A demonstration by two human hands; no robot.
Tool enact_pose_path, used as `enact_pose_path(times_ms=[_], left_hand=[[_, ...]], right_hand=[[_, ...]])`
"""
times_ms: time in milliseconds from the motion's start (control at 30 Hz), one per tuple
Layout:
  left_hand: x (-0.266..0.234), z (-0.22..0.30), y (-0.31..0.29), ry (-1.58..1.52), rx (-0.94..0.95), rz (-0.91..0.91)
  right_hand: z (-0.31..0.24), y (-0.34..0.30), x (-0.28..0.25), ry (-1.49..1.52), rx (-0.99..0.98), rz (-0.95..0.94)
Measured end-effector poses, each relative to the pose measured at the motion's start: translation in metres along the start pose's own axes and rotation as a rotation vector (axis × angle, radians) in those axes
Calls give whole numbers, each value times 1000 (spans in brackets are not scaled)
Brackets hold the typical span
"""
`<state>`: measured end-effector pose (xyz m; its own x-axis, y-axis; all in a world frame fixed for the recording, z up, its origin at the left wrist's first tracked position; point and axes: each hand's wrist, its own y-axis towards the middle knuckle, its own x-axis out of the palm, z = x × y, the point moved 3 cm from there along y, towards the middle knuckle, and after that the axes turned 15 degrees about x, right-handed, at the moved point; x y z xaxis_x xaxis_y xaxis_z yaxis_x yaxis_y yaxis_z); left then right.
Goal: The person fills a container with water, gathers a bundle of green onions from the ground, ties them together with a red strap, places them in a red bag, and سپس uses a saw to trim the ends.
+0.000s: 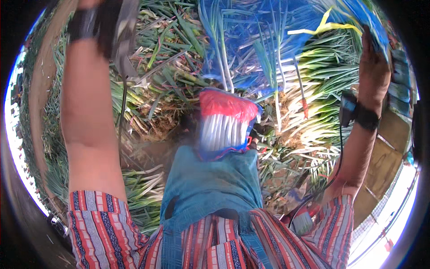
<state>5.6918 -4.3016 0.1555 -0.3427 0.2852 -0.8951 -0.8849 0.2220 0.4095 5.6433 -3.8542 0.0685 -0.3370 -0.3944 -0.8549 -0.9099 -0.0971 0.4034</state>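
My left arm reaches up to the top left edge, where only a sliver of my left hand (89, 3) shows above a black wrist strap; its fingers are out of the picture. Out at the upper right, my right hand (374, 67) has its fingers closed at the edge of a thin blue plastic sheet (377, 28). That sheet spreads across the upper middle, and spring onions (222, 49) with long white stems lie over it. A yellow strip or leaf (327, 28) is close to my right fingers. Rooted spring onions (309, 105) are heaped below that hand.
Between my knees is a red and blue pack (229, 105) with a row of white stem-like strips. A teal apron (210, 179) covers my lap. More onions (152, 101) with brown roots lie at left. Cardboard (385, 157) is at right. A cable (341, 152) hangs from my right wrist.
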Motion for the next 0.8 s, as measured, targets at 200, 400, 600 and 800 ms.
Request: enact_pose_path(times_ms=[200,400,600,800], left_hand=[[187,-5,-125,-640,-126,54],[416,-22,-287,-760,-172,-211],[555,-27,-365,-693,-503,-721],[599,-16,-468,-813,-617,-973]], right_hand=[[83,-145,146,565,370,-461],[124,-292,363,890,1220,-642],[176,-392,466,688,1364,-876],[193,-501,456,517,767,-1223]])
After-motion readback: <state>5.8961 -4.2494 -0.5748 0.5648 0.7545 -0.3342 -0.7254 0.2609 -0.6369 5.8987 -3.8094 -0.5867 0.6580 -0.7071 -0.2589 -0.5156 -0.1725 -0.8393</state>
